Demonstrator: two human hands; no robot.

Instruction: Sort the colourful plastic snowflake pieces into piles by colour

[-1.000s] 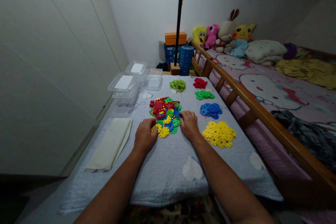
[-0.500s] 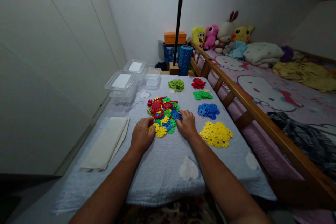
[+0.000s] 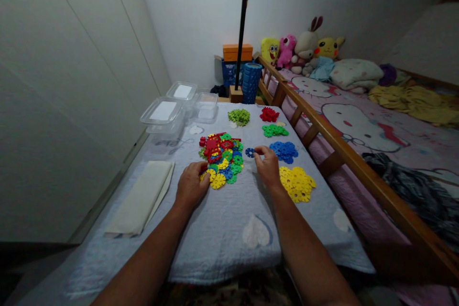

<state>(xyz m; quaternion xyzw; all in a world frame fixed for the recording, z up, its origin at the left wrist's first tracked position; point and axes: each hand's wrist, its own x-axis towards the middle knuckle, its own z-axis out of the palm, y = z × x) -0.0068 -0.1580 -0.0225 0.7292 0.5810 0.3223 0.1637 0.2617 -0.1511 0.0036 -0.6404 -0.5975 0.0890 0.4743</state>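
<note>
A mixed heap of plastic snowflake building discs [image 3: 225, 161] in red, yellow, green and blue lies mid-table. My left hand [image 3: 191, 184] rests against the heap's near left side, thumb and forefinger apart beside a yellow disc [image 3: 218, 181]; its other fingers are partly hidden. Between the thumb and fingertips of my right hand [image 3: 267, 167] is one blue snowflake disc [image 3: 250, 152], held just right of the heap. Close to that hand lie a pile of blue discs [image 3: 285, 151] and a larger pile of yellow discs [image 3: 298, 184].
Green discs [image 3: 275, 130], red discs [image 3: 269, 114] and lime-green discs [image 3: 239, 116] form piles farther back. Clear lidded boxes [image 3: 163, 117] stand at the back left, with a folded cloth [image 3: 143, 198] nearer. A wooden bed rail [image 3: 322, 141] runs along the right.
My right hand has moved right from the heap's edge, taking a blue snowflake disc with it. My left hand stays at the heap. The view has shifted slightly.
</note>
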